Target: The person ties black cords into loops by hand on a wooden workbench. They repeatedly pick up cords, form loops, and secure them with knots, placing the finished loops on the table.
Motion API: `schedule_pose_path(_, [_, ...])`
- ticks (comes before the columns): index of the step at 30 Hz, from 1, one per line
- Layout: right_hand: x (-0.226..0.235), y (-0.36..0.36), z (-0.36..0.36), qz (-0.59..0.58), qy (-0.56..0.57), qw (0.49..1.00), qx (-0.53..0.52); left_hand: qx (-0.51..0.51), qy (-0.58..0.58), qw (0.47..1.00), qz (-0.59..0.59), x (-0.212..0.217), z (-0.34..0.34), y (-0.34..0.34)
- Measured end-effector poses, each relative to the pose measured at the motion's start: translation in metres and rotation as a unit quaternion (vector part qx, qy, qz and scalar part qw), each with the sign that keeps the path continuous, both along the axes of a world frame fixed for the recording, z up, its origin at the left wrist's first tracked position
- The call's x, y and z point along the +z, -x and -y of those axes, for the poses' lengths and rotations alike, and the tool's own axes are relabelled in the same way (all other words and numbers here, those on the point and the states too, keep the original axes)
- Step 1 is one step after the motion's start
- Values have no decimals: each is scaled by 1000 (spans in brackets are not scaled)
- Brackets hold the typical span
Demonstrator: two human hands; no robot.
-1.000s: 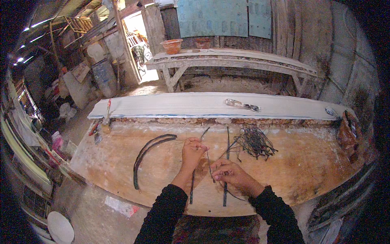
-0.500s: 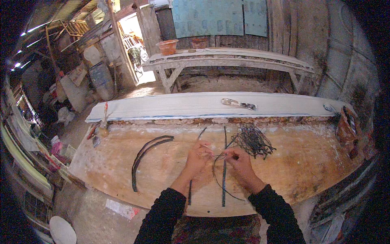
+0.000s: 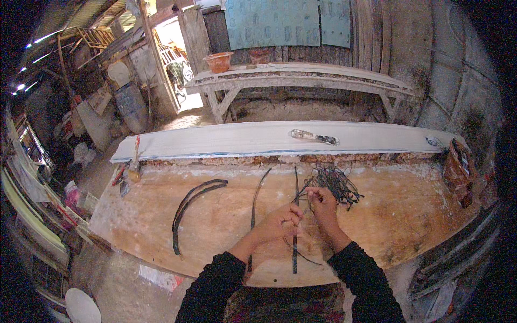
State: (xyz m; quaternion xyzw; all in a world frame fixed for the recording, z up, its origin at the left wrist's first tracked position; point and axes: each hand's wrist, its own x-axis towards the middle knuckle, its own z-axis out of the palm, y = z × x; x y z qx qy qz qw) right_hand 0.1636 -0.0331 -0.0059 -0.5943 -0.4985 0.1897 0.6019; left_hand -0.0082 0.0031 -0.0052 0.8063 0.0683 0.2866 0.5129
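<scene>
My left hand (image 3: pixel 281 220) is closed in a pinch over a straight black strip (image 3: pixel 295 258) on the wooden board (image 3: pixel 145 231). Just right of it and a little farther off, my right hand (image 3: pixel 323 203) pinches a thin black cord. That cord (image 3: pixel 307 259) runs between both hands, and its loose end curves over the board toward me. Another black strip (image 3: pixel 255 199) lies partly under my left hand and forearm. A tangled heap of black cords (image 3: pixel 342 187) sits beyond my right hand. Two curved black strips (image 3: pixel 186 207) lie together at the left.
A white ledge (image 3: pixel 226 141) along the board's far side bears a stained, knife-like tool (image 3: pixel 315 137). Brushes (image 3: pixel 134 159) stand at the left end; a brown container (image 3: pixel 458 169) is at the right. A long bench (image 3: pixel 301 70) with an orange pot (image 3: pixel 218 62) stands behind.
My left hand has moved right and nearer to me, over the straight strip. My right hand has risen slightly away toward the heap, with the cord between them.
</scene>
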Motion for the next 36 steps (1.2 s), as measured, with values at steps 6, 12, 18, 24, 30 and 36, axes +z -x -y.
schedule_pose_path(6, [5,-3,2,47,42,995,-72,342,-41,939,-15,11,-15,14])
schedule_pose_path(12, [20,20,22,-2,35,982,184,541,-63,839,13,11,-35,25])
schedule_pose_path(18, [42,53,50,-9,33,900,434,528,-16,849,-4,11,-31,21])
schedule_pose_path(24, [30,37,42,1,50,879,474,494,-26,869,32,6,-31,17])
schedule_pose_path(30, [32,38,43,-94,62,855,506,467,33,884,10,4,-29,17])
schedule_pose_path(36, [37,33,41,-30,103,910,400,434,0,901,-7,10,-21,16])
